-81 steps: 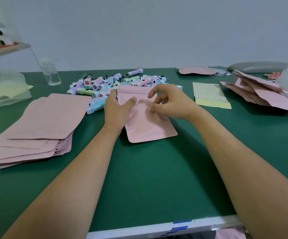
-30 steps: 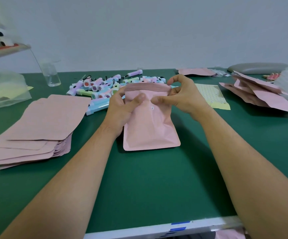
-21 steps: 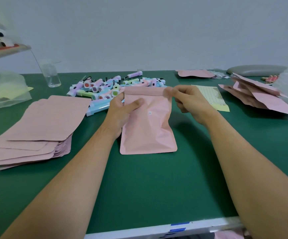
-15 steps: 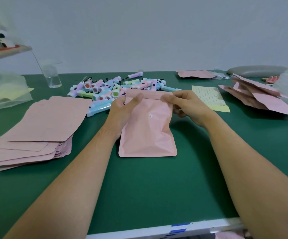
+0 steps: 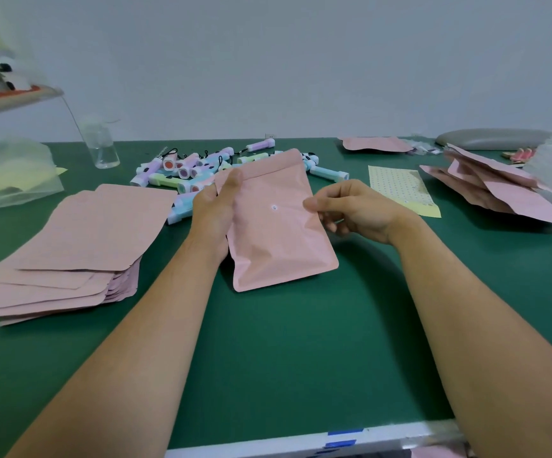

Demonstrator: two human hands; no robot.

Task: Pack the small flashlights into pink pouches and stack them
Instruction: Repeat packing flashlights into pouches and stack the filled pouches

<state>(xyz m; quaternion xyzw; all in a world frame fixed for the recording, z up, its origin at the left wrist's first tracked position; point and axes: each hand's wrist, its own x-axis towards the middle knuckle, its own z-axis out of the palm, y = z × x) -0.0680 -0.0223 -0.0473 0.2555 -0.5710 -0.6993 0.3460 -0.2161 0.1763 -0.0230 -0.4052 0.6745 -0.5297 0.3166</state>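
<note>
Head view. Noted at centre, above green counter [image 5: 284,358]: flat pink pouch [image 5: 277,223] with small white dot on front face, tilted, top end away from viewer. Gripped along its left edge by left hand [image 5: 213,209], thumb laid over front near top seam. Pinched at its right edge by right hand [image 5: 353,209], thumb tip on front, remaining fingers curled underneath. Contact of lower edge with counter: not determinable.

Directly behind flat pink pouch: heap of small pastel flashlights [image 5: 195,170], partly hidden by it. Left of pouch, well apart: stack of flat pink pouches [image 5: 79,246]. Far right of pouch: loose pile of pink pouches [image 5: 492,190]. Between that pile and pouch: yellow dotted sheet [image 5: 400,190], lying flat. Behind and left of pouch, beyond flashlights: clear plastic bottle [image 5: 101,143], upright. Behind and right of pouch: single pink pouch [image 5: 373,144], lying flat near counter's rear edge.
</note>
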